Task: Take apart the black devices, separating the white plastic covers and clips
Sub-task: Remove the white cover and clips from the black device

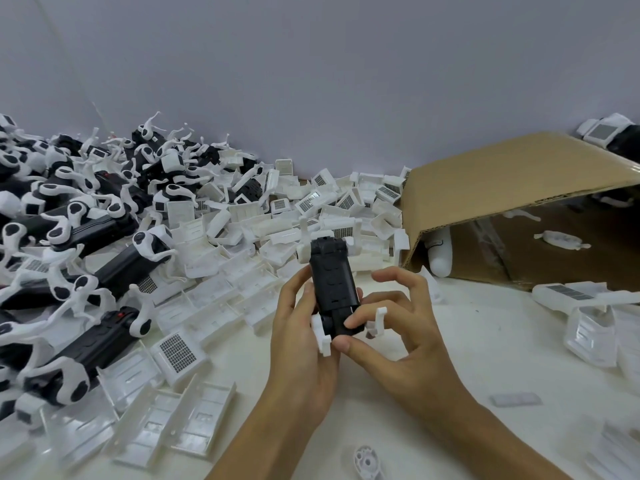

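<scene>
A black device (333,282) stands upright above the table between both hands. My left hand (301,337) grips its left side and lower end. My right hand (391,327) pinches the device's bottom right corner between thumb and forefinger, its other fingers curled loosely beside it. White clips (323,336) stick out at the device's lower end on both sides, and white parts (304,244) show behind its top. A heap of whole black devices with white legs (69,237) fills the left side. Loose white covers (311,206) are piled behind and left of my hands.
A brown cardboard box (519,188) lies on its side at the right, with a few white parts inside. More white parts (588,317) lie at the right edge. A small round white piece (367,462) sits near the front edge of the white table (485,358).
</scene>
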`<move>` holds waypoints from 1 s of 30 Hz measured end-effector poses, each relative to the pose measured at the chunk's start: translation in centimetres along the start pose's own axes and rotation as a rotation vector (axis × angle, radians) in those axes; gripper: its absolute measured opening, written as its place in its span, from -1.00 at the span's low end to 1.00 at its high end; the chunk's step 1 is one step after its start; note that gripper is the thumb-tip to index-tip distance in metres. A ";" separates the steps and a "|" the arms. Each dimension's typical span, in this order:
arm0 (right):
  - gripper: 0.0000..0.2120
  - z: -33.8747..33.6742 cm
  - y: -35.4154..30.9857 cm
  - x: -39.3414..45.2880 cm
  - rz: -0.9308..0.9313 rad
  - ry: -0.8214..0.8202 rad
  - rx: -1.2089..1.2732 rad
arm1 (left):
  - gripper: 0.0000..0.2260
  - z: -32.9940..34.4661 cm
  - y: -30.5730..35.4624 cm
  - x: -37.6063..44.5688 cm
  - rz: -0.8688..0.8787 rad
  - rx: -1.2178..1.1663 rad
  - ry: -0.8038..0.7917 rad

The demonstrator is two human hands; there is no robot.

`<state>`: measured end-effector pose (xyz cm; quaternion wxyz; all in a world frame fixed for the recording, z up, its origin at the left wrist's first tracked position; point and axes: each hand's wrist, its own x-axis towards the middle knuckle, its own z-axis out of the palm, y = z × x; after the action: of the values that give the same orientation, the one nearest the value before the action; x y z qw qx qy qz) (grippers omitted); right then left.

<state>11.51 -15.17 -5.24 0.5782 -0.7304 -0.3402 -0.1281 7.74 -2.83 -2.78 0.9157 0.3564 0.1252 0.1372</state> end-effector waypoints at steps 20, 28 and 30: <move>-0.56 -3.0 2.6 1.6 0.533 0.107 -0.551 | -0.49 -1.6 1.2 1.8 -0.004 0.014 0.066; -0.88 -2.2 2.6 1.2 0.351 0.325 -0.226 | -0.33 -1.7 1.7 1.7 0.062 0.014 0.129; -0.82 -2.3 1.8 1.5 0.444 0.405 0.236 | -0.29 -1.8 1.8 1.6 0.110 0.034 0.124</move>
<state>14.24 -16.98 -5.08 0.7286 -0.6744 -0.0631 -0.1011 8.37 0.14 -3.03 0.8910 0.3690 0.1643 0.2071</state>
